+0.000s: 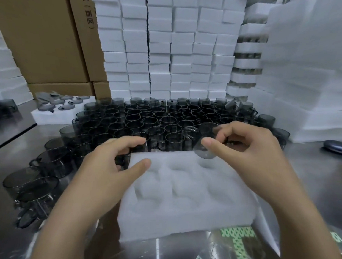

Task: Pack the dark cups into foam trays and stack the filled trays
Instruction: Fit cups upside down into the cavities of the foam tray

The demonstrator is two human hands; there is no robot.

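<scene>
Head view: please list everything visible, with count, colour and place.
foam tray: one, white, in front of the person, pockets empty
dark cups: many, smoky grey, upright in a block behind the tray, more at its left
held cup: one, smoky grey, tilted over the tray's far right pocket
foam stacks: many, white, along the back and right
cardboard boxes: several, brown, back left
lids: several, dark, on a foam piece, back left
table: one, shiny metal
blue object: one, table's right edge
left hand: fingers curled at a cup by the tray's far left corner, grip unclear
right hand: pinches the held cup
</scene>
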